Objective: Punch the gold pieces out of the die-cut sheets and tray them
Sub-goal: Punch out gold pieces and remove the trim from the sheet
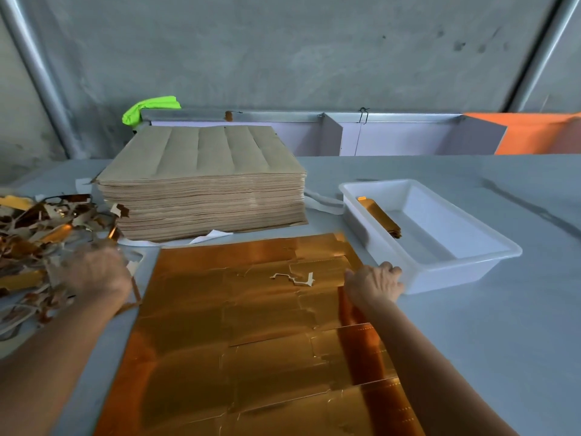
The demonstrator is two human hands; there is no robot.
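Note:
A large gold die-cut sheet [239, 335] lies flat on the table before me, its cut lines visible and a small white offcut [295, 278] resting on it. My right hand [374, 283] grips the sheet's right edge near the far corner, fingers curled, right beside the white tray [452, 262]. A few gold pieces [379, 215] lean inside the tray's left side. My left hand [94, 272] is blurred at the sheet's far left corner, at the edge of the scrap pile; a thin scrap strip hangs under it, its grip unclear.
A tall stack of brown-backed sheets [204, 184] stands behind the gold sheet. Gold and white scrap trimmings [37, 234] are heaped at the left. A green cloth [151, 107] and metal rail run along the back; an orange board [540, 133] stands far right.

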